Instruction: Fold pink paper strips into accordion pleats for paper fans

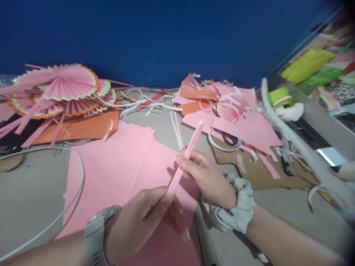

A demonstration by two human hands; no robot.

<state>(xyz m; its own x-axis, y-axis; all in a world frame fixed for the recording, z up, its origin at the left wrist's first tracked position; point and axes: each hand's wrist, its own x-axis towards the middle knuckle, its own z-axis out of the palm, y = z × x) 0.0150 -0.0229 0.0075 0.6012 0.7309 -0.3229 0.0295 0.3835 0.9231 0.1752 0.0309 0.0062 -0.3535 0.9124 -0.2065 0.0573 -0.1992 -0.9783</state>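
- Strip of pink paper, narrow and seemingly folded, slants above the pink sheets, near end toward the left, far end toward the right.
- The left hand has its thumb and fingers closed on the near end; the right hand pinches it farther up, leaving a pale tip free.
- Uneven squeezing or twisting between the two grips could crease or skew such a slim strip, in my judgement; a loose pinch could let the layers spring open.
- White strips run up to the right fingers; whether they touch cannot be told, but a reach forward might drag them along.
- The white cord loops over the left side; a sweep of the left forearm could snag it.
- The pink sheets overlap under the hands, so a low wrist might shift them.
- On the far left, pleated paper rosettes would crush easily; on the far right, a paper pile and cardboard limit travel.
- The blue panel bounds the far edge; grey tabletop shows inside the cord loop and beside the right forearm, giving more room on the near side.
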